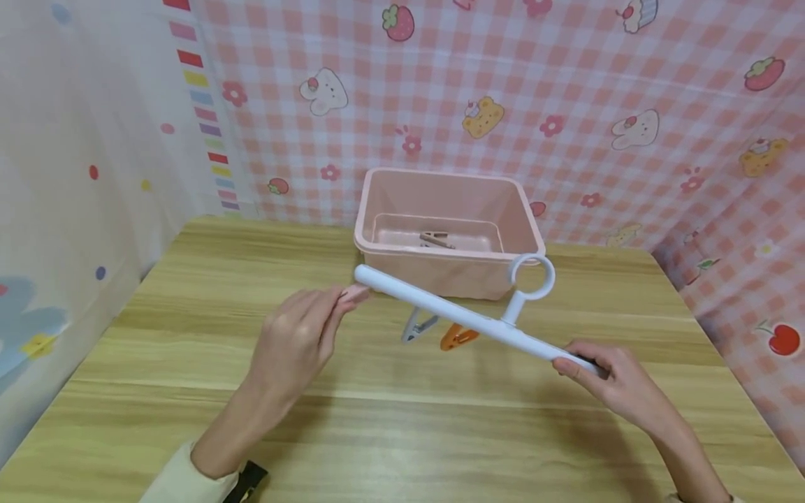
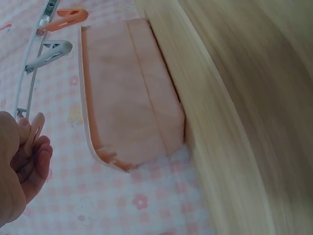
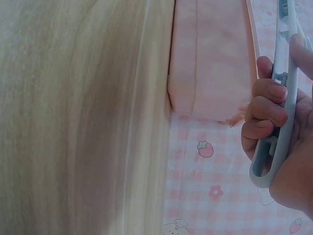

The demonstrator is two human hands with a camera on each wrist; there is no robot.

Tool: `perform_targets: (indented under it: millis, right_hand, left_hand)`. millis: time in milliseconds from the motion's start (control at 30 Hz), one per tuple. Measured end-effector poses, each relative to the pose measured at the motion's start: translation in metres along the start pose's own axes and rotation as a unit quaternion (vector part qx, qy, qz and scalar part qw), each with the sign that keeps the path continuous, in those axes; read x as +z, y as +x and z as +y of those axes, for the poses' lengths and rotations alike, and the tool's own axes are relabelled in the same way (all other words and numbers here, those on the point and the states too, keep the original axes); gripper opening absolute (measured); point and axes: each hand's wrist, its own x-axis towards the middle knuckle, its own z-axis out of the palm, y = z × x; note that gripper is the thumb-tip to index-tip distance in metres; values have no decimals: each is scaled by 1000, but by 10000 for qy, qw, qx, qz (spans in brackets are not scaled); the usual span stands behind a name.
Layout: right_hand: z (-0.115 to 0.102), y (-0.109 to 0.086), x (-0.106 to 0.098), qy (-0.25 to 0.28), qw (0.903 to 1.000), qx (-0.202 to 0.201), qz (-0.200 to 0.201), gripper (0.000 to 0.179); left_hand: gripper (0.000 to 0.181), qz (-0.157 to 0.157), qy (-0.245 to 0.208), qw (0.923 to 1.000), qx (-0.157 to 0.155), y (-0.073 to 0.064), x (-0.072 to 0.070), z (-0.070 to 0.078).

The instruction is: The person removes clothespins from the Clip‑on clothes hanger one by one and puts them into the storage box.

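In the head view, my right hand (image 1: 619,384) grips the right end of a pale blue-white clip hanger (image 1: 440,307), a bar with a ring hook. The bar is held above the table, slanting up to the left. My left hand (image 1: 292,342) pinches a pink clothespin (image 1: 355,292) right at the bar's left end. Below the bar hang a grey clothespin (image 2: 56,54) and an orange clothespin (image 2: 68,19). The right wrist view shows fingers (image 3: 266,107) curled round the hanger's slotted underside.
A pink plastic bin (image 1: 434,272) stands behind the hanger, against the checked cloth (image 1: 402,91). On its floor lie brownish clothespins (image 1: 435,242). The wooden table (image 1: 402,433) runs under both hands. Near the left sleeve (image 1: 189,482) is a black strap (image 1: 248,480).
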Motion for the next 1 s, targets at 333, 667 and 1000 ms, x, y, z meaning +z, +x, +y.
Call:
perform_targets:
  millis: [333,667,1000]
  right_hand:
    - [-2,0,2,278,9994,-119,149,15]
    - [0,1,2,-144,9973,-482,534,16]
    - [10,-1,4,-81,9952,-797,559,26]
  left_hand:
    - [20,-1771,-5267,7739,-3038,8,-14,-3]
    - [28,-2593,-6894,5950,-3217,-2,-13,-16]
    - [27,-2992,-7076,5552,-3186,-3,-14,-20]
